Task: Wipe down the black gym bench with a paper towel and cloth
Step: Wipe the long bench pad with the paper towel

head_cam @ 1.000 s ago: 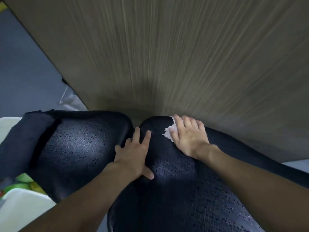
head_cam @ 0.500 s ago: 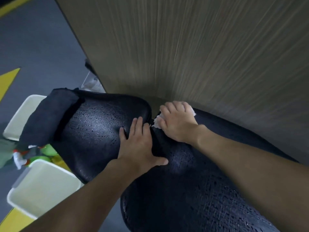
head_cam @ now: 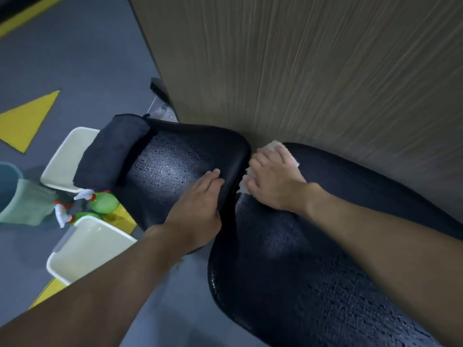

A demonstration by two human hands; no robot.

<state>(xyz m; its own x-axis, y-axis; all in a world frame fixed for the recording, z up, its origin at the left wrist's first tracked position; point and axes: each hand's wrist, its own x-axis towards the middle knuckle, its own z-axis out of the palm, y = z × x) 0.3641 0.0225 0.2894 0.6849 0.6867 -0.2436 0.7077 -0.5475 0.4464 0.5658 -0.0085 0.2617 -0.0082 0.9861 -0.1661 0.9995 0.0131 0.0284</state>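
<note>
The black gym bench has two pads: a seat pad [head_cam: 172, 169] at the left and a long back pad [head_cam: 313, 271] at the right, both dotted with wet drops. My right hand [head_cam: 273, 181] presses a white paper towel [head_cam: 280, 150] onto the top end of the back pad, beside the gap between the pads. My left hand [head_cam: 198, 206] lies flat on the seat pad's near edge, fingers together, holding nothing. A dark folded cloth [head_cam: 110, 151] rests on the far left end of the seat pad.
A wood-grain wall panel [head_cam: 300, 71] stands right behind the bench. On the grey floor at the left are two white bins [head_cam: 87, 249], two green spray bottles [head_cam: 102, 201], a pale green cloth [head_cam: 27, 204] and a blue bucket [head_cam: 7, 181].
My right hand has slid the paper towel left along the back pad's top end toward the gap. My left hand moved off the gap onto the seat pad. The view swung left.
</note>
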